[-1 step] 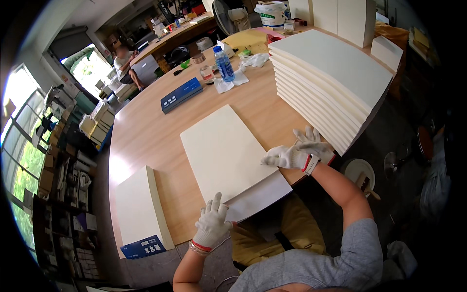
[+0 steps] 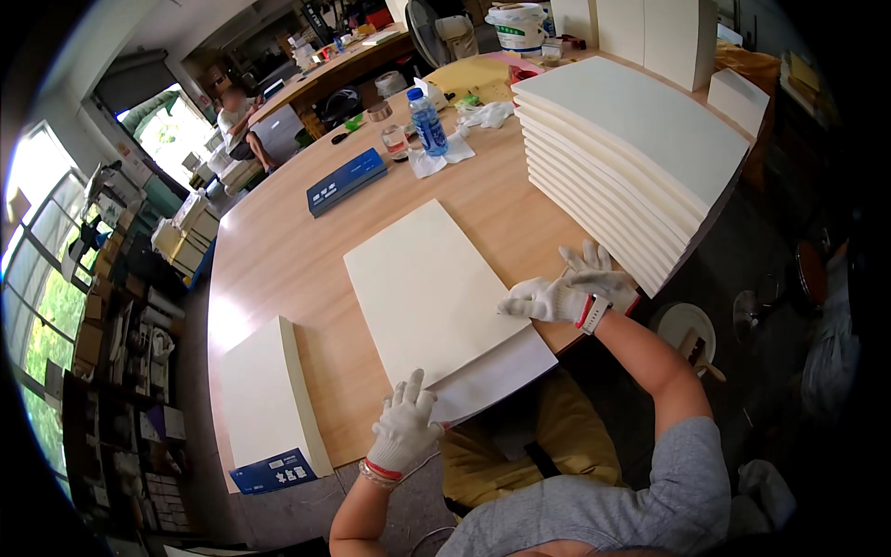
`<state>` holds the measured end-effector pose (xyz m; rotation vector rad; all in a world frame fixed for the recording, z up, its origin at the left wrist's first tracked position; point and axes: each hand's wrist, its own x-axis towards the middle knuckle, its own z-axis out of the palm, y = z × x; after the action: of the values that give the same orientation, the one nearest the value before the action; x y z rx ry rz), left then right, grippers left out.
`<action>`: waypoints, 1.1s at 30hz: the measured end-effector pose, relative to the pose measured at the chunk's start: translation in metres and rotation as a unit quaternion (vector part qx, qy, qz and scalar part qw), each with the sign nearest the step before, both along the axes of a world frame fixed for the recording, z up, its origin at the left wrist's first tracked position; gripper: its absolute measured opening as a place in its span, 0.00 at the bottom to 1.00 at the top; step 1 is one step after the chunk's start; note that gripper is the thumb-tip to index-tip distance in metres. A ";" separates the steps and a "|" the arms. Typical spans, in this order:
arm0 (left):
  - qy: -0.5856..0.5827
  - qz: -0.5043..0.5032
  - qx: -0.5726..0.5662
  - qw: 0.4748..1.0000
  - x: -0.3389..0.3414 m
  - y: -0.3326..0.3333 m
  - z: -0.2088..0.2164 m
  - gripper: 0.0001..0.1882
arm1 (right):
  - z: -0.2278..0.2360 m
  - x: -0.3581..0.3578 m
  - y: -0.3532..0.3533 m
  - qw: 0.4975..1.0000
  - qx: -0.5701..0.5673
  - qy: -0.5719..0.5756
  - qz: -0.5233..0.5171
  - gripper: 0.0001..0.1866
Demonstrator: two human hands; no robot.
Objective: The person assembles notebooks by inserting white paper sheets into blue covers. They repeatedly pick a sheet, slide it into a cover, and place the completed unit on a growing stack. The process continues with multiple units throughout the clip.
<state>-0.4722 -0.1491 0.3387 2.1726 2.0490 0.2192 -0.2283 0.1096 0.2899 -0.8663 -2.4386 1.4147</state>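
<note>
Apparently midway: left hand [image 2: 406, 429] flat, fingers spread, and right hand [image 2: 557, 297], loosely open, press a cream board [image 2: 422, 288] over a white sheet [image 2: 497, 376]; a tall stack [image 2: 622, 139] waits on the worktop [image 2: 278, 251].

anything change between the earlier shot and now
Nothing visibly changed. The left hand still rests on the near corner of the cream board and the white sheet under it; the right hand stays at the board's right edge, beside the stack of boards.
</note>
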 end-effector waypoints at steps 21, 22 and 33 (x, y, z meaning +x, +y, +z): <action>0.004 -0.059 0.132 0.989 0.012 0.006 0.010 0.07 | 0.002 0.001 -0.002 0.999 -0.036 0.035 0.002 0.24; -0.014 -0.056 0.129 0.990 0.008 0.008 0.003 0.07 | 0.002 0.001 -0.002 0.998 -0.042 0.048 0.007 0.22; -0.069 0.012 0.152 0.986 0.006 0.012 -0.013 0.06 | 0.009 -0.002 -0.006 1.000 0.000 0.013 -0.020 0.19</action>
<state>-0.4663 -0.1375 0.3262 2.2211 2.0786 0.7083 -0.2302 0.1034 0.2987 -0.8846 -2.3889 1.4036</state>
